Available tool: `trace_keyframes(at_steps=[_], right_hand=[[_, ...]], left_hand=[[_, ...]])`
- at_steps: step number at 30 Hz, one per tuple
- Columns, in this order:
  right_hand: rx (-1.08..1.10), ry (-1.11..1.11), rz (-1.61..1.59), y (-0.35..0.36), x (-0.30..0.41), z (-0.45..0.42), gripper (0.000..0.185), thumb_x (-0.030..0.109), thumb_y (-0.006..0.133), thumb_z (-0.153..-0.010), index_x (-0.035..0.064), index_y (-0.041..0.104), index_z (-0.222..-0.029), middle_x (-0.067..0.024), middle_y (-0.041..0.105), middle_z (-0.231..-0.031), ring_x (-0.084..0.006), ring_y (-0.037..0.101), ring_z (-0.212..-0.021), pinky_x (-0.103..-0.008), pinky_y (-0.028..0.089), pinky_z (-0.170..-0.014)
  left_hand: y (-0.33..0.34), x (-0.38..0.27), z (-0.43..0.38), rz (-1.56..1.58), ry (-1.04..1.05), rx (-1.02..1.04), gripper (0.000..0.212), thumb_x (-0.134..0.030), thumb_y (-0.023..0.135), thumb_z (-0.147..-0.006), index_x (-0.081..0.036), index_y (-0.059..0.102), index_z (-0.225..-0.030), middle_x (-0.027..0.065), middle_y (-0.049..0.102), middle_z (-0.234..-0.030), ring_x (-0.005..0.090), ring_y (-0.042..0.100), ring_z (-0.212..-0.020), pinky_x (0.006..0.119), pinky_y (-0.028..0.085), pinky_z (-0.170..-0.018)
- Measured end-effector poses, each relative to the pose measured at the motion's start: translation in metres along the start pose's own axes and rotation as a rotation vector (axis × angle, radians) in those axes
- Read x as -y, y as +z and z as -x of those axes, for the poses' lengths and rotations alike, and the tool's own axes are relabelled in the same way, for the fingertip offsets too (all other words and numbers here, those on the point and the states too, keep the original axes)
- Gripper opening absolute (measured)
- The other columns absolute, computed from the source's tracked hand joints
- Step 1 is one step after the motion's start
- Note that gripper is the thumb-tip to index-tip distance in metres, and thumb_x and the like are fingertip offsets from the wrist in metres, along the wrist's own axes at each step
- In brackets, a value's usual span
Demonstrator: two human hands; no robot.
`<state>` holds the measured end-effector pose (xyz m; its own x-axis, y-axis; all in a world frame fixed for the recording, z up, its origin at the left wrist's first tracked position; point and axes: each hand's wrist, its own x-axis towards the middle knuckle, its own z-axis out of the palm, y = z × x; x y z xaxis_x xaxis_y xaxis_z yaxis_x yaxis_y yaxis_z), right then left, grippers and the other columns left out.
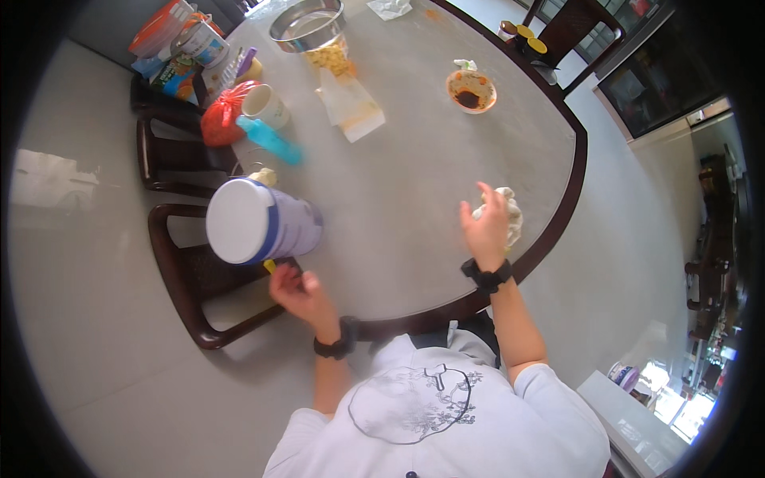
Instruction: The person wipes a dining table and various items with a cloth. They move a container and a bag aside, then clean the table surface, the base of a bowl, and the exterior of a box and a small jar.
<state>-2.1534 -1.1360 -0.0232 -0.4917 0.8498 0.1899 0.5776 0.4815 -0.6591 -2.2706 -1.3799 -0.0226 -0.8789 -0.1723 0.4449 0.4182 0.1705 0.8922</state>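
Note:
My right hand (487, 230) is over a crumpled whitish cloth (513, 218) near the table's right edge. Its thumb and index finger are spread, and whether it touches the cloth is unclear. At the table's near left edge, my left hand (303, 299) is blurred, its fingers curled beside a small dark object with a yellow part (270, 266). I cannot tell whether it grips that object. Just beyond the left hand stands a large lavender can (296, 224) with a white lid (237, 221). Both wrists wear black bands.
Behind the can are a blue bottle (272, 140), a paper cup (266, 106) and a red plastic bag (224, 119). Farther off sit a steel basin (308, 45), a stained paper (352, 110) and a bowl with dark sauce (471, 92). Wooden chairs (197, 263) line the left.

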Motion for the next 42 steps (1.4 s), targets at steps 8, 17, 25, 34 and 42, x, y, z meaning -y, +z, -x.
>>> trace_keyframes(at_steps=[8, 17, 25, 34, 42], right_hand=[[0.357, -0.004, 0.38, -0.045, -0.068, -0.021, 0.059, 0.027, 0.066, -0.068, 0.0123, 0.04, -0.118, -0.0165, 0.044, -0.104, -0.0336, 0.047, -0.094, -0.0402, 0.042, -0.077], [0.635, 0.045, -0.215, -0.078, -0.087, -0.054, 0.03, 0.01, 0.062, -0.069, 0.0006, 0.052, -0.096, -0.0166, 0.057, -0.089, -0.0284, 0.057, -0.081, -0.0353, 0.046, -0.068], [1.086, -0.282, -0.566, -0.065, 0.009, -0.086, 0.019, 0.013, 0.062, -0.074, -0.0003, 0.057, -0.086, -0.0073, 0.058, -0.069, -0.0091, 0.05, -0.055, -0.0228, 0.041, -0.052], [0.662, -0.4, -0.336, 0.083, 0.087, -0.137, 0.023, 0.021, 0.057, -0.075, 0.0013, 0.059, -0.087, -0.0113, 0.059, -0.067, -0.0221, 0.058, -0.062, -0.03, 0.045, -0.059], [0.297, -0.567, 0.122, 0.179, 0.115, -0.138, 0.052, 0.031, 0.057, -0.074, 0.0115, 0.042, -0.12, -0.013, 0.041, -0.12, -0.0264, 0.036, -0.115, -0.0534, 0.031, -0.087]], left_hand=[[0.143, -0.054, 0.116, -0.594, 0.22, 1.019, 0.059, -0.022, 0.068, -0.063, -0.009, 0.047, -0.116, 0.0163, 0.047, -0.113, 0.0325, 0.045, -0.101, 0.042, 0.035, -0.087], [0.207, -0.077, 0.17, -0.338, -0.005, 1.074, 0.059, -0.015, 0.068, -0.057, -0.006, 0.048, -0.112, 0.0128, 0.054, -0.103, 0.0272, 0.052, -0.087, 0.036, 0.041, -0.072], [0.112, -0.108, 0.094, -0.188, -0.295, 0.65, 0.054, -0.004, 0.071, -0.055, -0.006, 0.049, -0.104, 0.0082, 0.057, -0.093, 0.0155, 0.057, -0.083, 0.029, 0.047, -0.071], [-0.004, -0.024, 0.032, -0.546, -0.386, 0.13, 0.048, -0.001, 0.062, -0.059, -0.004, 0.048, -0.105, 0.0104, 0.056, -0.096, 0.0182, 0.055, -0.088, 0.03, 0.044, -0.079], [-0.016, 0.045, 0.03, -0.602, -0.465, 0.244, 0.066, -0.014, 0.067, -0.059, -0.001, 0.042, -0.119, 0.0176, 0.048, -0.11, 0.0293, 0.049, -0.101, 0.035, 0.039, -0.087]])
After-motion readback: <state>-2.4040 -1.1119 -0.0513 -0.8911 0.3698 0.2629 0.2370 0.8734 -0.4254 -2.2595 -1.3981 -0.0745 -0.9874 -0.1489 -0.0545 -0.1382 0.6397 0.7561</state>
